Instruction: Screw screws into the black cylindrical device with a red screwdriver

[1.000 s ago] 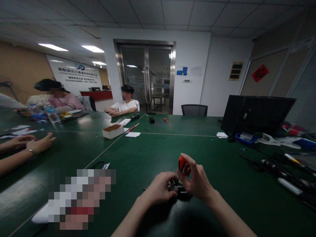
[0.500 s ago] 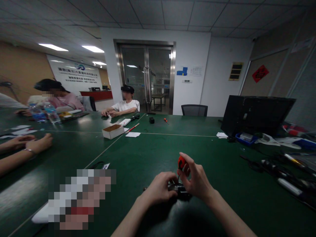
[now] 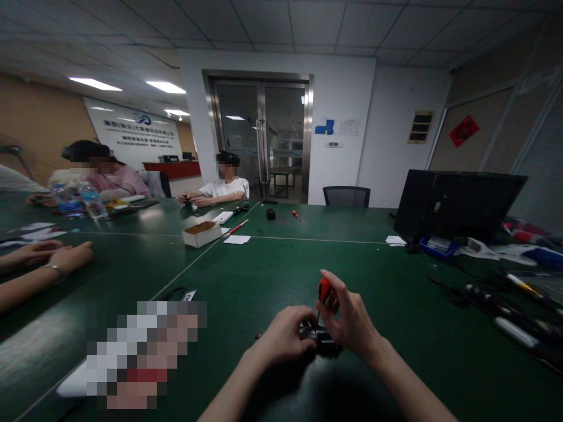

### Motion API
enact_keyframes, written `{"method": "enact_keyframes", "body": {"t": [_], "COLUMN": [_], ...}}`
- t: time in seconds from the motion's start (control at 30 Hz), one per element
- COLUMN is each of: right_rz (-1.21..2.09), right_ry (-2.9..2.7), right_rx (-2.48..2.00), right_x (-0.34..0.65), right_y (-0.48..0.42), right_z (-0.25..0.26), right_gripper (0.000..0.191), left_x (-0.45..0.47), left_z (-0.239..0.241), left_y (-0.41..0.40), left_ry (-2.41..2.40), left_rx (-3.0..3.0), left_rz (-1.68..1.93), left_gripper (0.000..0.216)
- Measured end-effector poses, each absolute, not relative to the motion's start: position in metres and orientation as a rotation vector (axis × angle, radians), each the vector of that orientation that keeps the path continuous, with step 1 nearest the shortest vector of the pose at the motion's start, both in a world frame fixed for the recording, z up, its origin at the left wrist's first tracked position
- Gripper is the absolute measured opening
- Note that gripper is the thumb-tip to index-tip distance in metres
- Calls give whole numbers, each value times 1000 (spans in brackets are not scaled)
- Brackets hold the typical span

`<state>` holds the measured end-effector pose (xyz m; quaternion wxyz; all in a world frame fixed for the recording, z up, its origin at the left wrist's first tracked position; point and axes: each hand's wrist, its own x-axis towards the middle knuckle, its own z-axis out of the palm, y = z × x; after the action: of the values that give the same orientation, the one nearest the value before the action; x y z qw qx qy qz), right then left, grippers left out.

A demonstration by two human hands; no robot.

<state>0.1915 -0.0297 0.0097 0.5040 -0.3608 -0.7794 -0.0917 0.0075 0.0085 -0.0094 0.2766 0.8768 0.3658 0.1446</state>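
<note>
My right hand [image 3: 354, 319] grips the red and black handle of a screwdriver [image 3: 324, 288], which stands nearly upright. Its thin shaft points down at a dark, shiny device [image 3: 326, 341] lying on the green table. Fingers of my left hand [image 3: 285, 333] are closed around the left part of that device. A small end of it sticks out to the left, beyond the hand. Most of the device is covered by both hands, so its kind is unclear, and the screwdriver's tip is hidden.
A pixelated patch with a white object [image 3: 73, 381] is at front left. Ahead are an open white box [image 3: 200, 235], paper [image 3: 237, 240], a black block [image 3: 270, 214] and another screwdriver [image 3: 296, 215]. Cables and tools [image 3: 505, 310] lie right, below a monitor [image 3: 457, 205]. Co-workers' hands [image 3: 65, 258] rest left.
My hands, the screwdriver and the dark device stay almost in place. Across the table, the hands of the person in the white shirt have shifted slightly.
</note>
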Motion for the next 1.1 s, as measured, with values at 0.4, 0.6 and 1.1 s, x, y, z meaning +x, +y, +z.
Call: {"method": "enact_keyframes", "body": {"t": [0.4,0.6,1.1], "right_rz": [-188,-253,-252], "right_ry": [-1907,-1898,-1893], "right_rx": [-846,-843,-844], "right_x": [191,192,191], "right_y": [-31,-28,-30], "right_z": [11,9,9], "right_gripper": [59,53,60], "left_x": [8,8,8], "left_z": [-10,-8,-5], "left_y": [10,9,7], "left_ry": [955,986,981], "left_rx": [2349,2344,2329], "left_rz": [376,378,381], "left_gripper": [26,26,29]}}
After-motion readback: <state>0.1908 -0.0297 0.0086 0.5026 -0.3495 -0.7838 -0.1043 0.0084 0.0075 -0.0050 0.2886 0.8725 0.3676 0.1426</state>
